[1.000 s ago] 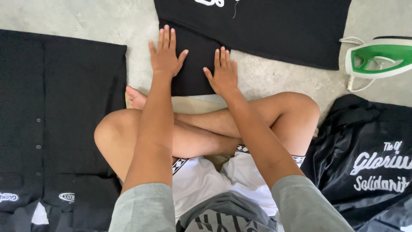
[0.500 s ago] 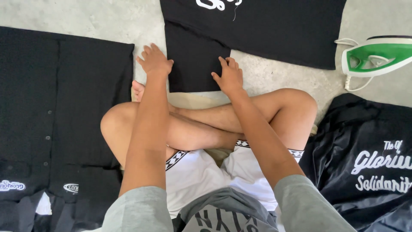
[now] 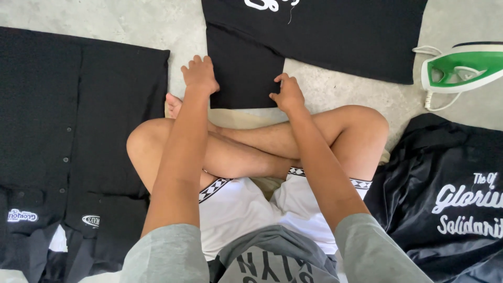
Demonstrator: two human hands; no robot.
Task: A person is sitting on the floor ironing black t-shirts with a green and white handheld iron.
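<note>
Folded black shirts (image 3: pixel 78 131): far left on the floor, buttons showing; the pile runs past the left and bottom edges, so its full extent is unseen.
Left hand (image 3: pixel 199 75): fingers curled and closed along the left edge of the black sleeve; whether they pinch cloth or only press cannot be told.
Black sleeve (image 3: pixel 243 68): centre, just beyond the crossed bare legs, lying flat on the grey concrete floor (image 3: pixel 131 23).
Right hand (image 3: pixel 287 94): fingers bent, tips pinching the sleeve's near right corner.
Black garment (image 3: pixel 340 36): the sleeve joins it; it spreads far and right, top cut off, white printing only partly seen.
Green and white iron (image 3: pixel 461 68): far right, partly out of frame, cord trailing.
Shiny black garment (image 3: pixel 445 199): near right, crumpled, white lettering, cropped by the edge.
</note>
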